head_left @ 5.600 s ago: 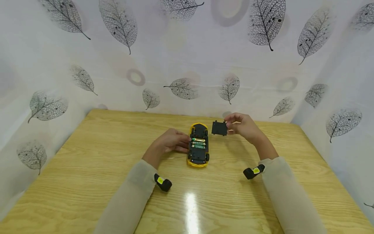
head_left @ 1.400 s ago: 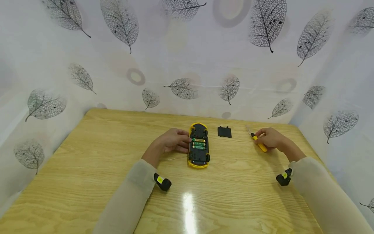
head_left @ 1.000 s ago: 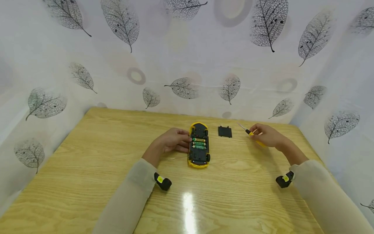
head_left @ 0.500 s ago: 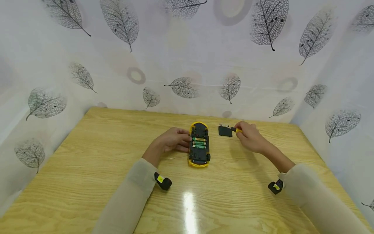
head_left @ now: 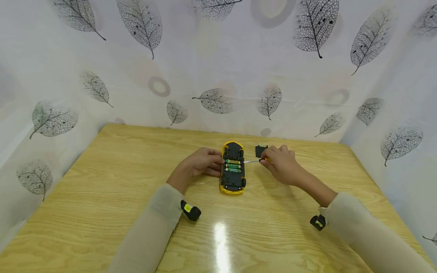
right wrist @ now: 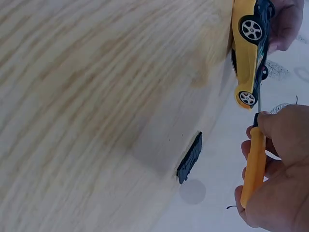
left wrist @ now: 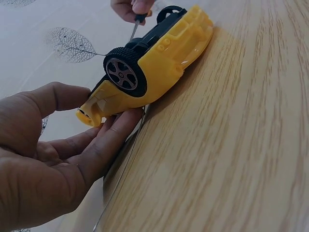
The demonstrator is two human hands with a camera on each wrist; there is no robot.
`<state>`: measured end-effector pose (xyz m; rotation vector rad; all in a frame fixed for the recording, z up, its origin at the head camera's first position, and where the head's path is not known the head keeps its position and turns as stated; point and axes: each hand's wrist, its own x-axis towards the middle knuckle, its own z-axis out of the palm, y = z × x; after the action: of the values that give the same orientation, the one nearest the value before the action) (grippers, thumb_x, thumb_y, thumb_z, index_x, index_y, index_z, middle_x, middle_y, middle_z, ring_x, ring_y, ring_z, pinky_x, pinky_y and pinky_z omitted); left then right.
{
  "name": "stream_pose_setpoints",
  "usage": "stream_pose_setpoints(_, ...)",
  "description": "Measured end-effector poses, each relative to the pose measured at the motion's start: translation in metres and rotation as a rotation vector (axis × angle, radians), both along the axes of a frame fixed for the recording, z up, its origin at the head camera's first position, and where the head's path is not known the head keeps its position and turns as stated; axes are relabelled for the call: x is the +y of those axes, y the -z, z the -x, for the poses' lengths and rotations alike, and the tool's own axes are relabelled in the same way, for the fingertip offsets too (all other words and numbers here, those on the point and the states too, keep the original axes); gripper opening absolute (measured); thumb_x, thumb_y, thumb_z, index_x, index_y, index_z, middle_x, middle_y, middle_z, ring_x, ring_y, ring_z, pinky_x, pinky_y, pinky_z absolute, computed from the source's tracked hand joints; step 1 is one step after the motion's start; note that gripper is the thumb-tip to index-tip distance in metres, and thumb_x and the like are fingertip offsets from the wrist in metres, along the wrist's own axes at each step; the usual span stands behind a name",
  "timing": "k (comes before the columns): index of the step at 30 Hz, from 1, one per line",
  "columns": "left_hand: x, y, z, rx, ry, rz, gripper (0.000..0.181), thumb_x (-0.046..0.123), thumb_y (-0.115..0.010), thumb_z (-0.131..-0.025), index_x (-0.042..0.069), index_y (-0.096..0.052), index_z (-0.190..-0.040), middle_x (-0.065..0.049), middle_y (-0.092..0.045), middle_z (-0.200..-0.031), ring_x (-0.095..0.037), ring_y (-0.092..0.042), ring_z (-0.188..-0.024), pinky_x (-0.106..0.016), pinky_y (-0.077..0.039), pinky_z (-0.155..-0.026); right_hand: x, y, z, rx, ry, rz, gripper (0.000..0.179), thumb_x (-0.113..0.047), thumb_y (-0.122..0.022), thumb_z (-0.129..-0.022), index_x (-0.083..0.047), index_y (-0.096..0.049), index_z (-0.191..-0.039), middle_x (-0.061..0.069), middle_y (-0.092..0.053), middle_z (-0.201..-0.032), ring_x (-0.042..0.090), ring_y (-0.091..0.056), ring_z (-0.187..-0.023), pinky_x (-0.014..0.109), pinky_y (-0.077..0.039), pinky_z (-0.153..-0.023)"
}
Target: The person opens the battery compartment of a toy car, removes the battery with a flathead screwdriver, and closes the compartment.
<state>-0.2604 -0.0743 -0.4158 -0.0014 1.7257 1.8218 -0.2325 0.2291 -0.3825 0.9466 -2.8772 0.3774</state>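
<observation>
The yellow toy car [head_left: 233,180] lies wheels up on the wooden table [head_left: 136,220], long axis running near to far. Left of its near half lies a thin strand [head_left: 206,183], one end hidden by it. At its left edge, the left hand [head_left: 201,163] pinches it; to its right, the right hand [head_left: 283,165] grips a screwdriver [right wrist: 255,164] pointed at its batteries [head_left: 233,166], tip contact unclear. Right of its far end, the hand partly hides a black cover [head_left: 261,150].
</observation>
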Motion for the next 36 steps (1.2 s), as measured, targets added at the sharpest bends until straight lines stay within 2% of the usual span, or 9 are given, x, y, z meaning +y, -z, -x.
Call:
stream_pose_setpoints(10, 0.001, 0.0, -0.001, -0.006, -0.006, 0.004, 0.059, 0.005, -0.062, -0.1, -0.003, -0.038, -0.153, -0.024, -0.066, -0.125, -0.032, -0.071, -0.103, -0.044, -0.064, -0.086, -0.012, 0.001, -0.003, 0.097, 0.007, 0.016, 0.008, -0.019, -0.067, -0.101, -0.015, -0.066, -0.107, 0.001, -0.064, -0.093, 0.024, -0.04, -0.082, 0.038, -0.024, -0.069)
stream_pose_setpoints(16, 0.001, -0.001, -0.002, 0.007, -0.005, 0.008, 0.056, 0.006, -0.061, -0.101, -0.003, -0.04, -0.152, -0.025, -0.066, -0.126, -0.033, -0.071, -0.103, -0.044, -0.064, -0.086, -0.021, -0.007, -0.005, 0.194, 0.027, -0.067, 0.007, -0.021, -0.073, -0.097, -0.016, -0.07, -0.1, 0.004, -0.065, -0.091, 0.026, -0.04, -0.079, 0.04, -0.028, -0.068)
stream_pose_setpoints(22, 0.003, -0.002, -0.003, 0.018, -0.024, 0.031, 0.053, 0.007, -0.059, -0.101, -0.005, -0.043, -0.15, -0.025, -0.066, -0.124, -0.033, -0.071, -0.102, -0.043, -0.064, -0.085, -0.035, -0.022, -0.01, 0.258, 0.055, -0.184, 0.007, -0.022, -0.075, -0.096, -0.016, -0.072, -0.099, 0.004, -0.067, -0.091, 0.025, -0.039, -0.075, 0.04, -0.026, -0.066)
stream_pose_setpoints(30, 0.006, 0.001, -0.003, 0.051, -0.04, 0.06, 0.051, 0.008, -0.057, -0.104, -0.006, -0.041, -0.151, -0.024, -0.065, -0.125, -0.033, -0.071, -0.103, -0.041, -0.065, -0.082, -0.054, -0.038, -0.011, 0.224, 0.104, -0.346, 0.009, -0.025, -0.073, -0.097, -0.015, -0.073, -0.097, 0.004, -0.064, -0.086, 0.025, -0.037, -0.073, 0.04, -0.028, -0.066)
stream_pose_setpoints(36, 0.004, 0.001, -0.003, 0.087, -0.042, 0.078, 0.049, 0.008, -0.056, -0.105, -0.008, -0.042, -0.15, -0.024, -0.064, -0.125, -0.031, -0.071, -0.1, -0.04, -0.065, -0.081, -0.066, -0.05, -0.007, 0.191, 0.116, -0.41, 0.007, -0.023, -0.074, -0.096, -0.016, -0.073, -0.093, 0.001, -0.06, -0.078, 0.026, -0.04, -0.073, 0.039, -0.029, -0.066)
